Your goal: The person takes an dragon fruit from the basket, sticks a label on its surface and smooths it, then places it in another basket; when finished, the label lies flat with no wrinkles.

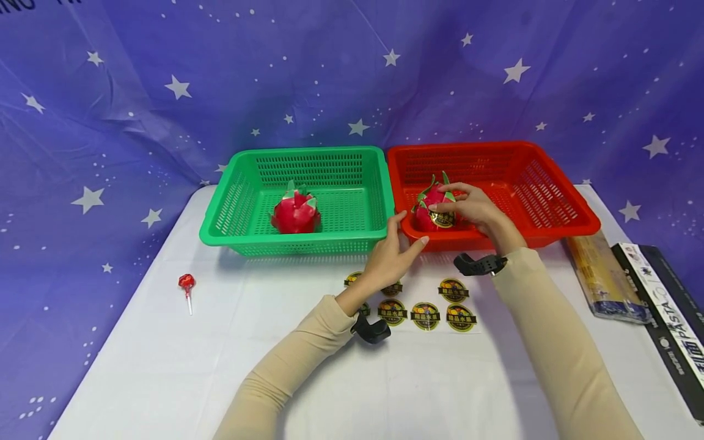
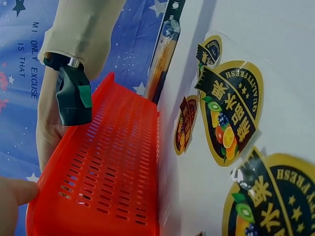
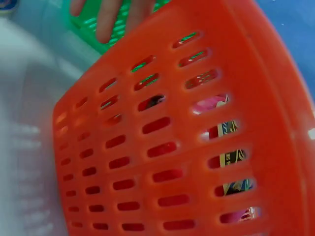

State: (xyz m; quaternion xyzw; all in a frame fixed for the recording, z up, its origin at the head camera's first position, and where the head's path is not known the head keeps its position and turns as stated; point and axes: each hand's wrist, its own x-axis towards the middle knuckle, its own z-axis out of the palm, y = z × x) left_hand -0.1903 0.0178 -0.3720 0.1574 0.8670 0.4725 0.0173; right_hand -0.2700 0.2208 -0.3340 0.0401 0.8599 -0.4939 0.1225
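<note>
A pink dragon fruit (image 1: 426,217) with green leaf tips and a round black-and-gold label lies at the left end of the red basket (image 1: 572,208). Over its upper right side, my right hand (image 1: 475,208) reaches with thumb and fingers apart, their tips at the fruit and its label. My left hand (image 1: 387,260) touches the near left corner of the red basket, thumb along the front and fingers extended at the side by the green basket (image 1: 214,226). Another dragon fruit (image 1: 297,212) sits in that green basket. Through the basket's slots, the right wrist view shows only bits of fruit and label.
Several round fruit stickers (image 1: 425,316) lie on the white tabletop (image 1: 165,366) below the red basket. A red lollipop (image 1: 187,287) is at the left. On the right are a clear pasta packet (image 1: 607,278) and a black-and-white pasta box (image 1: 668,318). Starry cloth (image 1: 352,67) hangs behind.
</note>
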